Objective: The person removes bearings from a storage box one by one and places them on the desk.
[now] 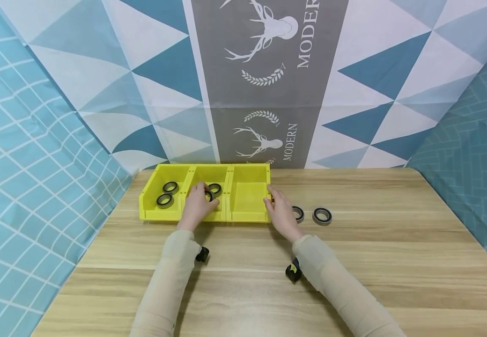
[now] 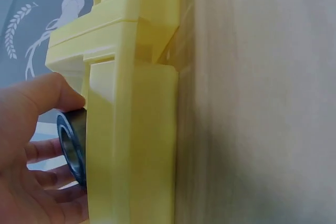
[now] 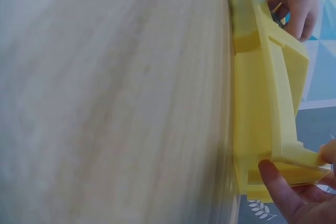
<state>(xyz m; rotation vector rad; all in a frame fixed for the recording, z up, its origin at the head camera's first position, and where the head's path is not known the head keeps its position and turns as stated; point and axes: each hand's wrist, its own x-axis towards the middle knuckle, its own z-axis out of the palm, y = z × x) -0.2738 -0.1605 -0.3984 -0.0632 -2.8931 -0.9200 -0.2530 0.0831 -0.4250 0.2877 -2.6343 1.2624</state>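
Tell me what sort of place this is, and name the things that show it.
Probably a staged tabletop set for sorting small parts, not a real workshop. Patterned cloth backdrops wall in a wooden table; a yellow three-compartment bin holds black bearing rings. The left hand holds one ring; the right hand touches the bin.

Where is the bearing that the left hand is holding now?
In the head view, the bearing is inside the middle yellow bin, pinched by the left hand, beside another bearing.

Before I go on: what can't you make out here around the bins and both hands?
- Head view: left hand hides most of the bearing it holds over the middle bin.
- Head view: right hand partly covers the nearer table bearing.
- Wrist views: bin interiors are hidden by their walls.
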